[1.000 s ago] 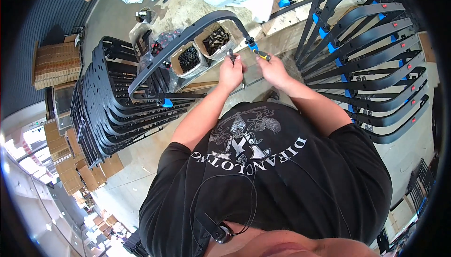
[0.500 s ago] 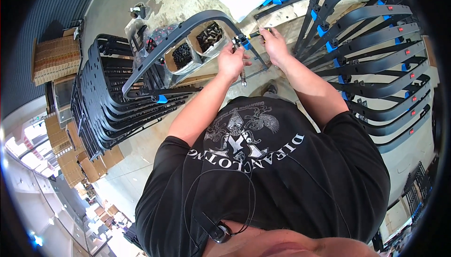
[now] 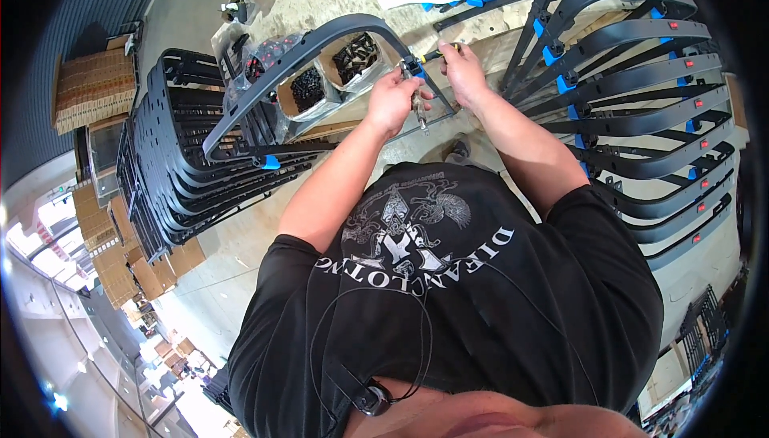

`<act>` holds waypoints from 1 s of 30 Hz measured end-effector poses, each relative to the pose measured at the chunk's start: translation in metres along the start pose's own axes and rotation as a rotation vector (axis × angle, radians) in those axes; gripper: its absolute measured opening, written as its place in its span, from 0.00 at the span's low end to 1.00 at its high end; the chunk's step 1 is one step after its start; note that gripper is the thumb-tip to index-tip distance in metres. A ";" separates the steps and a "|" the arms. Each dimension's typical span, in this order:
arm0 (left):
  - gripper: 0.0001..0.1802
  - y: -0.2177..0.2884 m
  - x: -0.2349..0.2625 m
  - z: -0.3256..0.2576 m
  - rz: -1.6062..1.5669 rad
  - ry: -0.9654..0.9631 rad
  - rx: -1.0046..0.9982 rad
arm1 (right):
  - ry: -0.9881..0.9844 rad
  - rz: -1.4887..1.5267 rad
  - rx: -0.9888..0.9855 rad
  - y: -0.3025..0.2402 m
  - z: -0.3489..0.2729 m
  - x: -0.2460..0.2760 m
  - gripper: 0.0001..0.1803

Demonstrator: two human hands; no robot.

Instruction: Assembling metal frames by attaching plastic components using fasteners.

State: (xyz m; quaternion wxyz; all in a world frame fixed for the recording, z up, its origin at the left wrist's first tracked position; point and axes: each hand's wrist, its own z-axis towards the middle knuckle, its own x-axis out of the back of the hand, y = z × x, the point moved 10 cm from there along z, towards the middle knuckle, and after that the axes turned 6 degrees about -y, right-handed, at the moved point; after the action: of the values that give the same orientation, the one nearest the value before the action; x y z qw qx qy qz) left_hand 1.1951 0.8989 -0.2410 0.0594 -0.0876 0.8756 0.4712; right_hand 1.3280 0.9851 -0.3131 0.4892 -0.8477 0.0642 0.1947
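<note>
Distant boxes (image 3: pixel 185 347) blurred | left hand (image 3: pixel 391 102) clasps partly hidden tool (image 3: pixel 421 112) | right hand (image 3: pixel 465 74) clasps screwdriver (image 3: pixel 433 55)

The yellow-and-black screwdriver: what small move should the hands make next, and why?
Probably give the screwdriver a small turn: the right hand points it at the blue fitting on the curved black frame, while the left hand holds a metal wrench beside that fitting.

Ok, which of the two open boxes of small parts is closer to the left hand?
The box on the right, higher in the picture; the other box sits lower and farther left, farther from the left hand.
</note>
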 end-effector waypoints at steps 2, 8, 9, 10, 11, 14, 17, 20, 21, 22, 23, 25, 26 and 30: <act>0.24 0.002 -0.002 0.000 0.033 -0.031 -0.019 | 0.021 0.008 0.012 -0.003 0.001 -0.001 0.18; 0.16 0.002 -0.003 -0.001 -0.040 -0.062 -0.024 | -0.016 -0.062 0.090 -0.006 0.010 -0.001 0.16; 0.16 0.002 -0.002 -0.001 -0.061 -0.065 0.000 | -0.033 -0.038 0.092 -0.007 0.011 -0.003 0.15; 0.15 0.003 -0.002 -0.001 -0.083 -0.077 0.014 | -0.032 -0.039 0.092 -0.007 0.013 -0.003 0.15; 0.15 0.004 0.001 0.001 -0.084 -0.078 0.014 | -0.020 -0.085 0.114 -0.010 0.013 -0.003 0.16; 0.15 0.005 0.006 0.005 -0.140 -0.106 0.042 | 0.036 -0.128 0.128 -0.009 0.018 0.005 0.18; 0.15 0.004 0.008 0.003 -0.127 -0.078 0.031 | 0.009 -0.120 0.038 -0.002 0.012 0.005 0.19; 0.15 0.003 0.007 0.006 -0.134 -0.105 0.039 | -0.027 -0.133 0.009 0.005 0.012 0.003 0.21; 0.15 0.003 0.007 0.007 -0.135 -0.108 0.041 | 0.001 -0.154 0.058 0.003 0.015 0.007 0.22; 0.14 0.003 0.006 0.008 -0.144 -0.120 0.050 | 0.005 -0.154 0.058 0.003 0.020 0.011 0.22; 0.13 0.002 0.003 0.009 -0.153 -0.134 0.058 | -0.002 -0.270 0.111 -0.005 0.026 0.016 0.23; 0.12 -0.005 0.001 0.006 -0.107 -0.109 0.026 | -0.014 -0.387 0.163 -0.022 0.027 0.018 0.25; 0.11 -0.009 -0.001 0.006 -0.059 -0.086 -0.006 | -0.086 -0.570 0.062 -0.021 0.030 0.018 0.27; 0.10 -0.021 0.015 0.018 0.818 0.177 -0.171 | -0.157 -0.677 -0.370 -0.036 0.000 -0.003 0.30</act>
State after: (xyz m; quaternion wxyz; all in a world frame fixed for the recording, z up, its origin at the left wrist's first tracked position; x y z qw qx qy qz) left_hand 1.1856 0.9015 -0.2707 -0.2154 0.2222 0.7979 0.5173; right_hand 1.3358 1.0030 -0.2828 0.3681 -0.8774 -0.2928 0.0950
